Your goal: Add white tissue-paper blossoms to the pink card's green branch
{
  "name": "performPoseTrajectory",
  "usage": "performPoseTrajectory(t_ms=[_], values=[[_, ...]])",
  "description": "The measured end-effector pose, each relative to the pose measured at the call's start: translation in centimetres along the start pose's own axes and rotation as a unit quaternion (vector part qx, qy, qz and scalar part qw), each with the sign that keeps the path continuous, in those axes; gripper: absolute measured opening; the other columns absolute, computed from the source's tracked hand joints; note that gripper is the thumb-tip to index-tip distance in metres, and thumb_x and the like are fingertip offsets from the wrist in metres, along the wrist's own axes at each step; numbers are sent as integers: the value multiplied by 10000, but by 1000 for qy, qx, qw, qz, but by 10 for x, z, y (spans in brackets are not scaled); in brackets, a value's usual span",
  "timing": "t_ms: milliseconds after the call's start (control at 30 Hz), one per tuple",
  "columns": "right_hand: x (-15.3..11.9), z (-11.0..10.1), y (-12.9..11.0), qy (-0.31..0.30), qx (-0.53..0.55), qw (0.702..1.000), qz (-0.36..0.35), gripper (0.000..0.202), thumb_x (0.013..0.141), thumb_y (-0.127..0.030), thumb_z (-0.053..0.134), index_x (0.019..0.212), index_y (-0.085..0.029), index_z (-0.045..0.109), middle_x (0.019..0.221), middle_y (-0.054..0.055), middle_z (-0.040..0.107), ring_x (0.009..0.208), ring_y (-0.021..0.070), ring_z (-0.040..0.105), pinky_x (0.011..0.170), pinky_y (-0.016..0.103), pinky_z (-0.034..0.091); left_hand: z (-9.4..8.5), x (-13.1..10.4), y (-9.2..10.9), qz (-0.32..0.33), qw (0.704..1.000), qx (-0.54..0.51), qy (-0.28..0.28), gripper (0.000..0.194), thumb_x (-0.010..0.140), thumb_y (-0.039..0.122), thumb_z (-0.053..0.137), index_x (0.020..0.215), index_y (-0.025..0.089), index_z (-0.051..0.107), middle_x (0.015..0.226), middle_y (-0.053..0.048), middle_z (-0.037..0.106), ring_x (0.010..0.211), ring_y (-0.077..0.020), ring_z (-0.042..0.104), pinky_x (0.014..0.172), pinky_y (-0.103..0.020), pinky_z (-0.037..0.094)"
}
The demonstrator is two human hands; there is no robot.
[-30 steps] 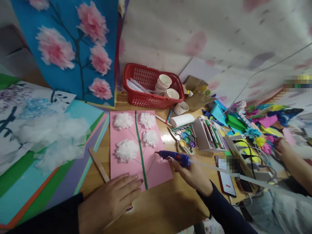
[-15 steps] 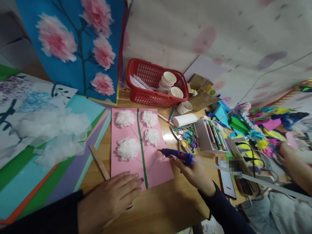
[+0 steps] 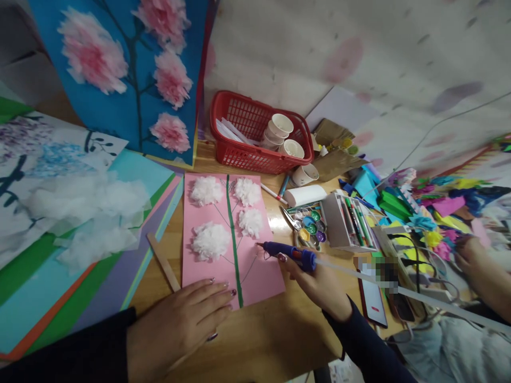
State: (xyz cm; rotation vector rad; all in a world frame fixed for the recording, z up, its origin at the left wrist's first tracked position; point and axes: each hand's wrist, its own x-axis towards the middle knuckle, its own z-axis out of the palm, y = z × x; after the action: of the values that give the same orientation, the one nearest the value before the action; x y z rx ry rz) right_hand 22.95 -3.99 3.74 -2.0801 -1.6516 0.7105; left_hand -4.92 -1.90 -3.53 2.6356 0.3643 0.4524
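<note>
My right hand (image 3: 315,282) grips a blue hot glue gun (image 3: 289,254), with a long clear glue stick (image 3: 419,295) trailing out of its back to the right. The gun's tip points left, over the end of a thin drawn branch on the pink paper (image 3: 255,290). Several white tissue-paper flowers (image 3: 211,242) sit on that paper on both sides of a green stem (image 3: 233,244). My left hand (image 3: 189,319) lies flat with fingers stretched over the paper's lower left edge. Beside it is a wooden stick (image 3: 163,261).
White tissue pieces (image 3: 88,207) lie on coloured sheets (image 3: 104,287) at left. Behind stand a blue flower picture (image 3: 120,106) and a red basket (image 3: 247,159) with paper cups. A pen box (image 3: 343,226), paint palette (image 3: 309,226) and phone (image 3: 373,300) are at right, near another person's hand (image 3: 475,260).
The camera view has shifted slightly. The glue gun and both my hands stay in nearly the same places over the pink paper.
</note>
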Motion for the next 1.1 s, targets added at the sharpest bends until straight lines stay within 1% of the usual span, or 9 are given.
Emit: performPoseTrajectory(t_ms=[233, 433, 600, 667, 733, 800, 867, 967, 1100], values=[[-5, -1, -3, -32, 4, 999, -8, 333, 819, -444, 563, 599, -194, 565, 447, -34, 446, 405, 101, 392, 381, 236, 312, -1, 2, 2, -7, 1000, 6, 5, 400, 877, 71, 447, 1240, 201, 553, 1299, -15, 600, 1203, -180, 530, 1052, -348, 403], [-8, -2, -1, -9, -3, 1000, -17, 288, 808, -451, 575, 666, -202, 606, 576, 17, 585, 533, 157, 537, 483, 276, 439, -4, 4, 1, 10, 1000, 14, 5, 380, 874, 75, 450, 1225, 175, 554, 1280, -23, 614, 1185, -183, 539, 1038, -352, 413], [-5, -2, -7, -25, -8, 1000, -3, 301, 814, -443, 575, 646, -195, 605, 569, 30, 609, 519, 166, 563, 474, 283, 439, -1, 3, 1, 10, 1000, 5, 19, 362, 889, 75, 450, 1218, 176, 559, 1266, -20, 624, 1178, -185, 546, 1026, -349, 420], [-5, -3, -8, -24, -3, 1000, 2, 307, 812, -450, 577, 647, -192, 603, 583, 35, 629, 531, 172, 580, 487, 286, 450, -7, 5, 4, 3, 999, -22, 40, 345, 894, 71, 435, 1190, 177, 577, 1233, -28, 642, 1152, -188, 563, 1005, -350, 434], [-6, -6, -9, -31, 6, 999, 9, 321, 817, -461, 570, 651, -189, 605, 596, 38, 646, 538, 172, 592, 500, 283, 458, -22, 13, 9, -14, 995, -72, 69, 326, 903, 70, 410, 1145, 176, 600, 1144, -35, 680, 1059, -180, 609, 937, -334, 475], [-8, -10, -10, -49, 15, 999, 18, 344, 828, -478, 553, 653, -187, 614, 598, 35, 656, 537, 168, 599, 499, 273, 458, -46, 31, 13, -59, 984, -134, 102, 279, 925, 104, 405, 1066, 191, 629, 996, -20, 711, 889, -149, 646, 806, -284, 512], [-8, -15, -13, -72, 21, 997, 20, 362, 835, -486, 538, 651, -187, 625, 599, 31, 665, 535, 164, 603, 489, 261, 454, -72, 59, 13, -84, 971, -172, 145, 245, 931, 131, 423, 1029, 184, 641, 942, -23, 712, 850, -143, 647, 781, -273, 506], [-7, -19, -16, -91, 17, 996, 11, 361, 842, -468, 525, 645, -186, 636, 611, 30, 679, 561, 171, 628, 525, 265, 477, -99, 115, 8, -42, 969, -218, 109, 234, 918, 142, 476, 1082, 174, 641, 1012, -35, 701, 923, -142, 636, 836, -261, 479], [-5, -20, -17, -81, -37, 996, 17, 393, 838, -486, 502, 629, -186, 644, 659, 58, 706, 667, 225, 673, 630, 320, 516, -100, 187, 1, 59, 981, -183, -11, 312, 909, 230, 537, 1188, 114, 618, 1200, -134, 628, 1110, -217, 568, 979, -346, 399]])
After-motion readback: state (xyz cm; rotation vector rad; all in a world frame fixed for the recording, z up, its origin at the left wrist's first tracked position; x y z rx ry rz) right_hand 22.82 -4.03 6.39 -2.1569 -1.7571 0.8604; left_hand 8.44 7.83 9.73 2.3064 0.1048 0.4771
